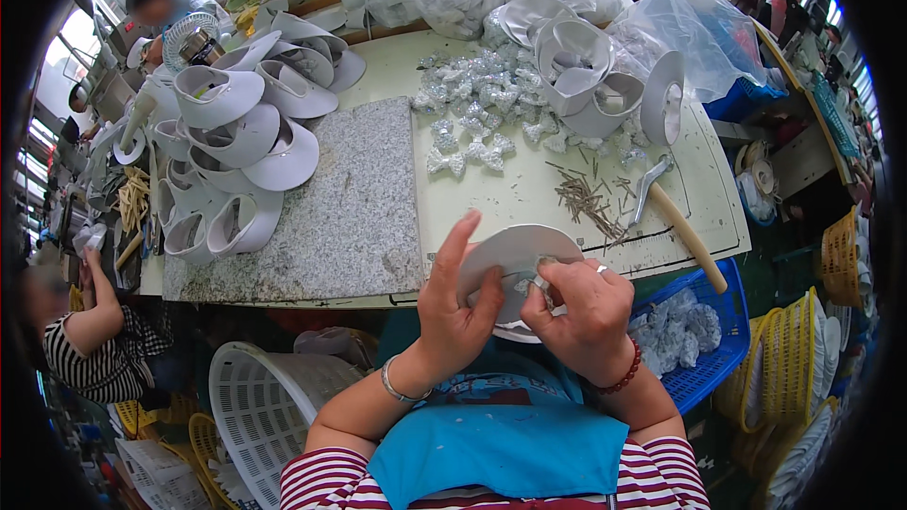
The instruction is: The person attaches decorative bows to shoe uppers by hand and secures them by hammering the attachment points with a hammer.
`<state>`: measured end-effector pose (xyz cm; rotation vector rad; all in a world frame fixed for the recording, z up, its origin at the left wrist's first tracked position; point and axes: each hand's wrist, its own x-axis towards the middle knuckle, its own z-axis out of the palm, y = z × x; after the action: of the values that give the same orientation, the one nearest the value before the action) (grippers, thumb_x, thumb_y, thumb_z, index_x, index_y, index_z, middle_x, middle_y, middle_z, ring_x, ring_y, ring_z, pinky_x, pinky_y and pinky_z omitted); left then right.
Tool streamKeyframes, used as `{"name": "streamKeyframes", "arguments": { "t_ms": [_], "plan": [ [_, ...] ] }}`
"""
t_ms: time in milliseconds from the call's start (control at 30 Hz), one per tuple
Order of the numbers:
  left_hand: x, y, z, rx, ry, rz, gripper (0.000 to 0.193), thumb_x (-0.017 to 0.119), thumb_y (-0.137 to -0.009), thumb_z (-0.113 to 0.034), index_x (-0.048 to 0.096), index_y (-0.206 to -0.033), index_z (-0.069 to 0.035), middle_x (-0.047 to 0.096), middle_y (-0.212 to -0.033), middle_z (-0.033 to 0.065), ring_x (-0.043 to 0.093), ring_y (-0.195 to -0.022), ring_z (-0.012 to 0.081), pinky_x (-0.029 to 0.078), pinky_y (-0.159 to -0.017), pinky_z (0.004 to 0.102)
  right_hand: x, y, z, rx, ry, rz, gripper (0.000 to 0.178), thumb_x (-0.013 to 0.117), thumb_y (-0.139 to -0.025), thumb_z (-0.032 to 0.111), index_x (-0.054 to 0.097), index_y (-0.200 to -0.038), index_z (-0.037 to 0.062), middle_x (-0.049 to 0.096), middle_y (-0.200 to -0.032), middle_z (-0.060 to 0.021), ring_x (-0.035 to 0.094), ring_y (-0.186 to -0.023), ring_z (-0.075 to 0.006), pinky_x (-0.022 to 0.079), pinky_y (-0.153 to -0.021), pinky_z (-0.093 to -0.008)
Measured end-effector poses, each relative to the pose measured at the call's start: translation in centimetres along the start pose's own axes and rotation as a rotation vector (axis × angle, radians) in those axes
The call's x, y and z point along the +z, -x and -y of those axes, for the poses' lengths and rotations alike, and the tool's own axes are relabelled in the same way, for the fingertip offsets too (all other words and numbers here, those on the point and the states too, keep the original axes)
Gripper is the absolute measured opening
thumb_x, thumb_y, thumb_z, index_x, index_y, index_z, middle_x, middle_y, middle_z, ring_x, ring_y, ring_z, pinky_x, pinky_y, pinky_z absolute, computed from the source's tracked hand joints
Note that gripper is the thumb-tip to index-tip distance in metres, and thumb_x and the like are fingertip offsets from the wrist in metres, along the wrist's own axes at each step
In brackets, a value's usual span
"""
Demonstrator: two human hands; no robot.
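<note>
Right of the stone slab (pixel 354 184), the left hand (pixel 452 312) grips a visor (pixel 515 242), the right hand (pixel 590 307) pinches a silvery piece (pixel 524 286) against it, seemingly mid-attachment; loose bows (pixel 482 94) there appear unused.

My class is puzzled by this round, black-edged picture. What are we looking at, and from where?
No machine here, just a person's bare left hand and right hand. A wide fisheye camera worn on the head looks down at them, so straight edges bend. The left hand holds a white sun visor; the right fingertips pinch a small silvery piece against it, mostly hidden. On the worktable lie more white visors, a speckled slab, sparkly bows, scattered nails and a wooden-handled hammer.
</note>
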<state>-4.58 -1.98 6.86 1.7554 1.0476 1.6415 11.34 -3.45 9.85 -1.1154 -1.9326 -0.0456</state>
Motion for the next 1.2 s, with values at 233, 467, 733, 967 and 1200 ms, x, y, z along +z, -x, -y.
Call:
{"name": "streamKeyframes", "arguments": {
  "t_ms": [233, 467, 733, 967, 1200],
  "plan": [
    [-0.8, 0.7, 0.7, -0.521, 0.435, 0.154, 0.03, 0.066, -0.093, -0.009, 0.062, -0.121, 0.002, 0.068, -0.103, 0.0034, 0.06, -0.088, 0.0071, 0.05, -0.077, 0.0234, 0.7, 0.3, 0.0, 0.062, 0.136, 0.091, 0.014, 0.07, -0.069, 0.005, 0.061, -0.081, 0.0042, 0.05, -0.064, -0.0072, 0.052, -0.055, -0.0245, 0.043, -0.049, -0.0346],
    [-0.2, 1.2, 1.0, -0.804, 0.751, 0.11, 0.022, 0.068, -0.092, -0.009, 0.068, -0.111, 0.001, 0.07, -0.099, 0.0031, 0.061, -0.088, 0.0063, 0.051, -0.08, 0.0231, 1.3, 0.3, -0.3, 0.097, 0.188, 0.168, 0.015, 0.07, -0.073, 0.006, 0.063, -0.086, 0.0035, 0.051, -0.066, -0.0074, 0.055, -0.06, -0.0244, 0.045, -0.051, -0.0353],
    [-0.2, 1.4, 1.1, -0.925, 0.8, 0.079, 0.023, 0.07, -0.09, -0.009, 0.067, -0.11, 0.003, 0.071, -0.099, 0.0068, 0.064, -0.085, 0.0084, 0.052, -0.079, 0.0238, 1.1, 0.7, -0.5, 0.105, 0.2, 0.249, 0.023, 0.067, -0.076, 0.003, 0.064, -0.099, 0.0019, 0.056, -0.075, -0.0106, 0.058, -0.067, -0.0279, 0.047, -0.057, -0.0381],
    [0.0, 1.9, 1.2, -0.927, 0.838, 0.061, 0.024, 0.069, -0.091, -0.009, 0.067, -0.111, 0.004, 0.071, -0.1, 0.007, 0.064, -0.087, 0.0084, 0.052, -0.08, 0.024, 1.3, 0.1, -0.7, 0.112, 0.179, 0.279, 0.022, 0.067, -0.077, 0.001, 0.065, -0.099, 0.0009, 0.059, -0.078, -0.0125, 0.059, -0.069, -0.0314, 0.048, -0.062, -0.0402],
    [0.1, 2.1, 0.8, -0.89, 0.811, 0.058, 0.026, 0.068, -0.091, -0.008, 0.066, -0.115, 0.004, 0.07, -0.102, 0.0064, 0.062, -0.088, 0.007, 0.051, -0.081, 0.0237, 1.3, -0.1, -0.8, 0.165, 0.119, 0.297, 0.019, 0.067, -0.076, 0.001, 0.064, -0.094, 0.0025, 0.059, -0.077, -0.0126, 0.059, -0.068, -0.0316, 0.048, -0.062, -0.0404]
  ]
}}
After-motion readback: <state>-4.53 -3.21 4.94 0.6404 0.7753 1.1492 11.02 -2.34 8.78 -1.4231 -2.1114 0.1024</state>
